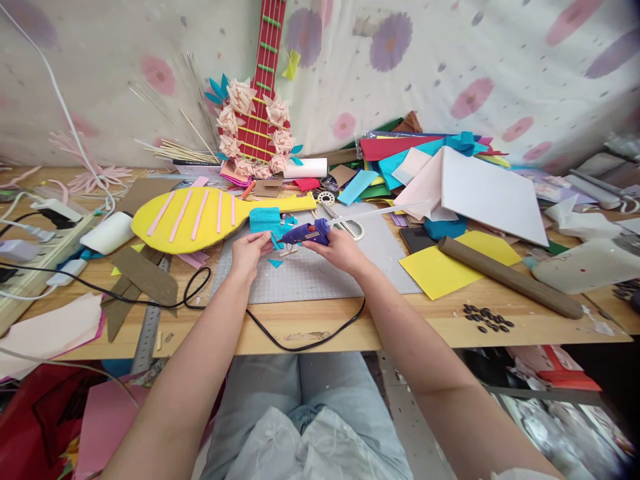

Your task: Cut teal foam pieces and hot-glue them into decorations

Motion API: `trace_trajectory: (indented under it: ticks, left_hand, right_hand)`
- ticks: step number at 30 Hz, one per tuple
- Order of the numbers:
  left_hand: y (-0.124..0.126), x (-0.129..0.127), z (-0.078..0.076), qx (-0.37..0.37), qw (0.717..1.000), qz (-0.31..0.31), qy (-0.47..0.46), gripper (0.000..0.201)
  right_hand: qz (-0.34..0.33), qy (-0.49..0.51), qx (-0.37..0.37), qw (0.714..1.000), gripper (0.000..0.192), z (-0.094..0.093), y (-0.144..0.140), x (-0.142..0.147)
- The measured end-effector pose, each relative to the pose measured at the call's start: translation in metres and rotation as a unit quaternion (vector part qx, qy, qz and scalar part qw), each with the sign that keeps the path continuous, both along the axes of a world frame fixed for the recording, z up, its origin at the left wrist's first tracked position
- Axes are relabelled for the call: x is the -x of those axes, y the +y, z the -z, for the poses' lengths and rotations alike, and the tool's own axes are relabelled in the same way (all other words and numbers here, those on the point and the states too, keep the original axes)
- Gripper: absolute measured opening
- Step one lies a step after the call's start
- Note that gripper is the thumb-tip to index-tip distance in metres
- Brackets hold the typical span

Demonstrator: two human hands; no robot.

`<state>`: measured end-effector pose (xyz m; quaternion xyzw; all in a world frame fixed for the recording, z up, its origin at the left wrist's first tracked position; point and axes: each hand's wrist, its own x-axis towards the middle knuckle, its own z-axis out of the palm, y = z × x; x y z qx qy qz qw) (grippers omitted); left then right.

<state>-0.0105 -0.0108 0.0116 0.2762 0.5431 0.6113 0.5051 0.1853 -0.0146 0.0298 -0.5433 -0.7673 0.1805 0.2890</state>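
Observation:
My right hand (334, 248) is wrapped round a blue hot glue gun (306, 232), with a long clear glue stick (383, 212) poking out of its back. Its nozzle points left, close to a small blue paper piece (275, 241) pinched in the fingers of my left hand (251, 252). Behind that lies a larger blue crepe paper piece (265, 220), with small blue scraps (275, 264) around it on the grey cutting mat (320, 283). A yellow lute-shaped cutout (200, 217) with pink strips rests beyond my left hand. Scissors (354, 228) lie behind the glue gun.
A red toy instrument with paper flowers (257, 127) leans on the curtain. Paper sheets (493, 193) pile up at the back right, near a brown roll (510, 277) and black beads (487, 319). A black cord (300, 348) loops along the front edge; a power strip (40, 273) sits left.

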Motion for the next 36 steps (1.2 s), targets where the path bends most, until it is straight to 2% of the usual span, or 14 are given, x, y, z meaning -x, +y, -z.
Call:
trace_trajectory:
  ticks: [15,19,23,31,36]
  left_hand:
    - [0.001,0.002,0.001,-0.007,1.000,0.001,-0.009,0.017]
    - [-0.001,0.000,0.000,-0.004,1.000,0.008,0.004,0.021]
    - [-0.001,-0.002,0.002,-0.008,0.999,0.028,0.030,0.025]
    - [0.000,-0.003,0.004,-0.006,0.999,0.036,0.040,0.026]
    - [0.000,-0.003,0.003,-0.006,0.999,0.029,0.032,0.025]
  right_hand:
    - [-0.022,-0.024,0.014,0.999,0.037,-0.006,-0.002,-0.008]
    - [-0.005,-0.010,0.019,1.000,0.037,-0.007,0.001,-0.011]
    - [0.023,0.006,-0.008,1.000,0.035,-0.006,0.001,-0.006]
    - [0.017,0.000,-0.029,0.999,0.039,-0.003,0.001,0.001]
    - [0.009,-0.012,-0.007,1.000,0.038,-0.004,0.000,-0.002]
